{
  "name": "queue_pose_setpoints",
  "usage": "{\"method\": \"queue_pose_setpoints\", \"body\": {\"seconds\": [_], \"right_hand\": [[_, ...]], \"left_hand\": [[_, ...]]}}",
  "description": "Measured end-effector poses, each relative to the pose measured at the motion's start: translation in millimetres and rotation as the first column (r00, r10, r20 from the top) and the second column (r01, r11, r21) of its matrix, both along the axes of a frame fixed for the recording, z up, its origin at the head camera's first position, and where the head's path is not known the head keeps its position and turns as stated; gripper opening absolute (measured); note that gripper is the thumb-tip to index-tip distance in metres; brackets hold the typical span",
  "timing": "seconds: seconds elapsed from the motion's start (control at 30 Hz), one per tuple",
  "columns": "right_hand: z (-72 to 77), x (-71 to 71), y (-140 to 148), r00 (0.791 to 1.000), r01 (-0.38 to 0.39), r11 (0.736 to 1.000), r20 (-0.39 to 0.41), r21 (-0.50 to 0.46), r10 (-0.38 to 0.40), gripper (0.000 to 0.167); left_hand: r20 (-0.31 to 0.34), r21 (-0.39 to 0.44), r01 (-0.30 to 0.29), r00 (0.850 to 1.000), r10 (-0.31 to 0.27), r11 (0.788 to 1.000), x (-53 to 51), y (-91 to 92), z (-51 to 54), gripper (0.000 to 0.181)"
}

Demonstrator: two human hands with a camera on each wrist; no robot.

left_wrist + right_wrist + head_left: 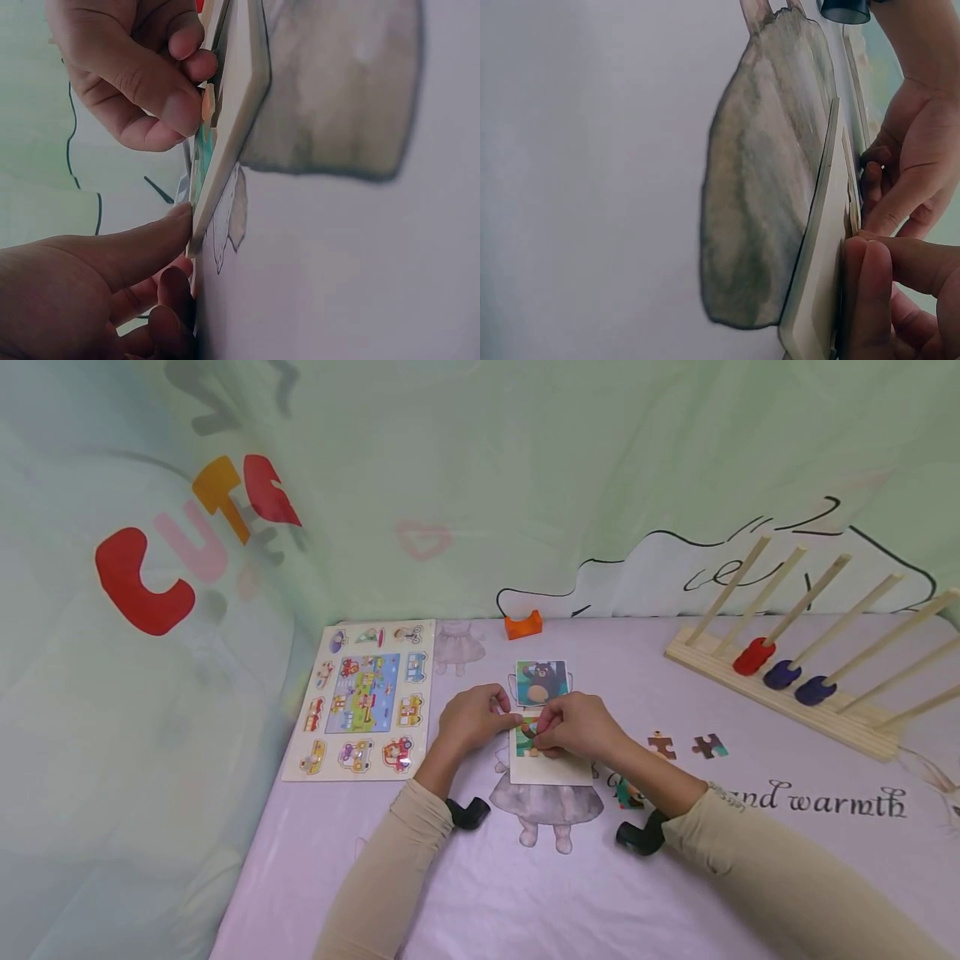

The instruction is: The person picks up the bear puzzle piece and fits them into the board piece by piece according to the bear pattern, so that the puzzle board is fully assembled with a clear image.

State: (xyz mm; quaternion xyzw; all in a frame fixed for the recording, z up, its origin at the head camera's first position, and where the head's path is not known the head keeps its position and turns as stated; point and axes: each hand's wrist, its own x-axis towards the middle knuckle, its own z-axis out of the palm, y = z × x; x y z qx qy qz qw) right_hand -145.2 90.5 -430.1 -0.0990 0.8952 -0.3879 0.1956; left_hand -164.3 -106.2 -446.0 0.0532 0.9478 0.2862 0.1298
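A cream jigsaw board [551, 772] with several pieces in its upper left lies in front of me. My left hand [474, 720] is at the board's left edge, its thumb on the rim and the other fingers curled beside it, as the left wrist view shows. Over the board, my right hand [581, 727] pinches a jigsaw piece [208, 105] between thumb and fingers, mostly hidden by them. Just beyond the board is a picture card [542, 683] with a dark bear. In the right wrist view the board [810, 262] appears edge-on.
Loose jigsaw pieces [708, 746] lie to the right, one partly under my right forearm. A wooden vehicle puzzle [296, 768] is at left. An orange block [522, 626] stands at the back. A wooden peg rack [787, 697] with red and blue beads is at right.
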Motion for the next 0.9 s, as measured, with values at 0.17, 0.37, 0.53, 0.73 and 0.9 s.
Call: {"method": "queue_pose_setpoints", "body": {"seconds": [0.17,0.37,0.53,0.73,0.9], "right_hand": [[-0.3,0.0,0,1.0,-0.001,1.0,-0.007,0.002,0.001,0.015],[0.7,-0.1,1,1.0,0.005,1.0,0.001,0.014,-0.005,0.014],[2.7,-2.3,2,0.999,-0.035,0.999,0.002,0.023,0.035,0.016],[4.9,-6.4,2,0.996,-0.088,0.995,0.03,0.047,0.087,0.018],[4.9,-10.3,2,0.992,-0.102,0.993,0.082,0.06,0.097,0.019]], "left_hand": [[-0.002,-0.003,0.0,1.0,0.0,1.0,-0.1,0.0,-0.2,0.024],[0.01,0.003,0.001,1.0,-0.001,1.0,0.5,-0.6,0.5,0.023],[0.041,0.061,0.033,0.998,-0.036,0.998,-1.6,-5.4,0.5,0.025],[0.095,0.137,0.093,0.99,-0.106,0.986,-4.3,-12.9,3.8,0.039],[0.104,0.139,0.11,0.987,-0.125,0.984,-4.7,-12.7,5.3,0.04]]}}
